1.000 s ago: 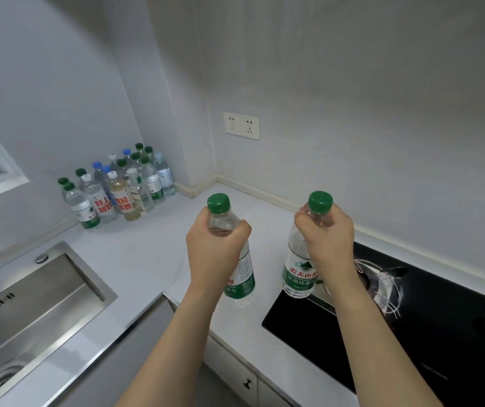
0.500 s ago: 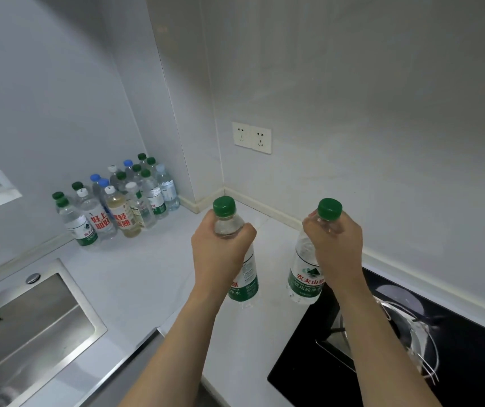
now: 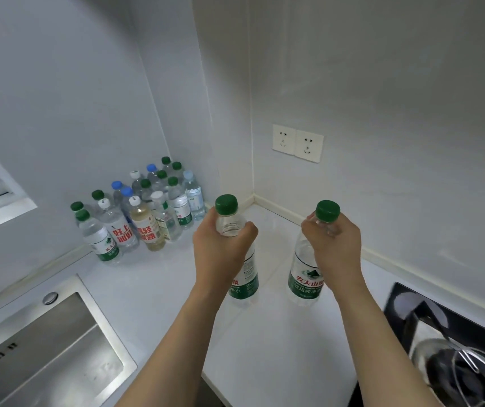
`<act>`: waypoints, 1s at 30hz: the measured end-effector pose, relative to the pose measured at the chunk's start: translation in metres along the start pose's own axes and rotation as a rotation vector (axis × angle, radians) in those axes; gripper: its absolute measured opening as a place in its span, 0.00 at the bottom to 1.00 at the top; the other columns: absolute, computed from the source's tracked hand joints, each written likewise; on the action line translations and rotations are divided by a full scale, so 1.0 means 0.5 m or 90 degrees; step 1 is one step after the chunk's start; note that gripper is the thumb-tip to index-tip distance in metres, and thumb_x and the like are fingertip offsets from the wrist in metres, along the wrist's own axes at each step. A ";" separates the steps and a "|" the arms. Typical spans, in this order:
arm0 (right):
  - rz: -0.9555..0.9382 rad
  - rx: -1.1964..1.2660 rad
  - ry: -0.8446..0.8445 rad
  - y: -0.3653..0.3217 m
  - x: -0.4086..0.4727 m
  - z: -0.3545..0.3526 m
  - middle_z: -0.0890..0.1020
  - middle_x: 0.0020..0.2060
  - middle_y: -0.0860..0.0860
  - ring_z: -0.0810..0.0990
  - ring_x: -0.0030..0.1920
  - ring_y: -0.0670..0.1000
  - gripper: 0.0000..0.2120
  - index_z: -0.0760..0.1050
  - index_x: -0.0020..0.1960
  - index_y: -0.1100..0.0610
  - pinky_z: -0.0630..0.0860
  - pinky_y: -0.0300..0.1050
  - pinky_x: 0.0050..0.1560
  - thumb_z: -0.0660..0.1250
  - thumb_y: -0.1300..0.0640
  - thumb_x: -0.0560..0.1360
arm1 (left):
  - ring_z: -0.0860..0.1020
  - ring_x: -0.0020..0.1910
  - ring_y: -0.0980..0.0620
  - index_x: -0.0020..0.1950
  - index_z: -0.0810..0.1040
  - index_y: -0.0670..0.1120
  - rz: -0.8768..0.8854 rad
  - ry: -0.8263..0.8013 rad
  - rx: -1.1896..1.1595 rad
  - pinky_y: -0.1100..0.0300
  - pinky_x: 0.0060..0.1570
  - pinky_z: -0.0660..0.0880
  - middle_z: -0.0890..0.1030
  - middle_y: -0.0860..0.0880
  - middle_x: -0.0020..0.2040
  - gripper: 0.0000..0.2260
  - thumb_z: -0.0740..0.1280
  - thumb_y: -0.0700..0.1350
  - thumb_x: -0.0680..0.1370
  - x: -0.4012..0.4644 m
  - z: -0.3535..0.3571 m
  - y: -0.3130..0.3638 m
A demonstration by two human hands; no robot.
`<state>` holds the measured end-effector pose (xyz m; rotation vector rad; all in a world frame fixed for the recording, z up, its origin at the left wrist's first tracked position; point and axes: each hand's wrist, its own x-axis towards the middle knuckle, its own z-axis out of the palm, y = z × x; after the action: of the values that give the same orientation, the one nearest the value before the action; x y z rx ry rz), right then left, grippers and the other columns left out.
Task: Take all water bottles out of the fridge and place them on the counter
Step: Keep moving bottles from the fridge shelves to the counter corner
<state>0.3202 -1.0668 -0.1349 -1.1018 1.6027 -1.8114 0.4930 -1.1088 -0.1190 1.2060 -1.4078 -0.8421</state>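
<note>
Left grip (image 3: 220,254) clenching left bottle (image 3: 242,277) neck, right grip (image 3: 336,248) clenching right bottle (image 3: 304,277) neck

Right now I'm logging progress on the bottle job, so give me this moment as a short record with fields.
left hand: left hand grips the neck of the left green-capped bottle
right hand: right hand grips the neck of the right green-capped bottle
bottles held: both upright over the counter; contact with it unclear
already placed: cluster of bottles in the far left corner
nearby: sink at left, stove at right
fridge: not in view
</note>
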 end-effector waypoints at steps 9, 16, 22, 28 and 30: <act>-0.022 0.044 -0.100 0.003 0.050 0.289 0.80 0.31 0.41 0.78 0.35 0.41 0.03 0.78 0.37 0.48 0.72 0.28 0.38 0.70 0.54 0.63 | 0.81 0.36 0.58 0.44 0.78 0.55 0.038 0.048 -0.036 0.63 0.37 0.76 0.83 0.56 0.38 0.08 0.72 0.51 0.67 0.172 -0.186 -0.093; -0.013 0.037 -0.184 0.046 0.053 0.498 0.81 0.32 0.42 0.78 0.35 0.40 0.04 0.78 0.37 0.47 0.73 0.30 0.38 0.72 0.55 0.66 | 0.82 0.37 0.55 0.42 0.77 0.55 -0.004 0.125 0.004 0.58 0.39 0.79 0.83 0.55 0.37 0.08 0.71 0.52 0.65 0.254 -0.334 -0.195; 0.047 0.036 -0.252 0.084 0.034 0.644 0.83 0.34 0.41 0.80 0.37 0.39 0.05 0.79 0.37 0.45 0.72 0.37 0.41 0.71 0.48 0.62 | 0.82 0.38 0.59 0.45 0.79 0.56 -0.027 0.151 0.023 0.69 0.36 0.75 0.84 0.57 0.40 0.09 0.72 0.51 0.66 0.286 -0.431 -0.274; 0.084 0.016 -0.301 0.134 0.019 0.749 0.83 0.34 0.42 0.81 0.37 0.39 0.07 0.79 0.36 0.43 0.72 0.38 0.41 0.70 0.45 0.60 | 0.82 0.42 0.58 0.49 0.79 0.56 -0.069 0.183 0.034 0.61 0.43 0.77 0.84 0.57 0.43 0.11 0.73 0.49 0.68 0.310 -0.494 -0.357; 0.091 0.006 -0.301 0.150 0.018 0.775 0.84 0.35 0.42 0.81 0.38 0.39 0.08 0.79 0.37 0.43 0.72 0.38 0.42 0.70 0.44 0.59 | 0.82 0.41 0.59 0.48 0.79 0.56 -0.076 0.198 0.028 0.66 0.39 0.76 0.84 0.57 0.42 0.11 0.73 0.49 0.67 0.316 -0.506 -0.381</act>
<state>0.6187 -1.3146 -0.2087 -1.2615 1.3471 -1.3380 0.7912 -1.2783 -0.2062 1.3995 -1.1156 -0.6714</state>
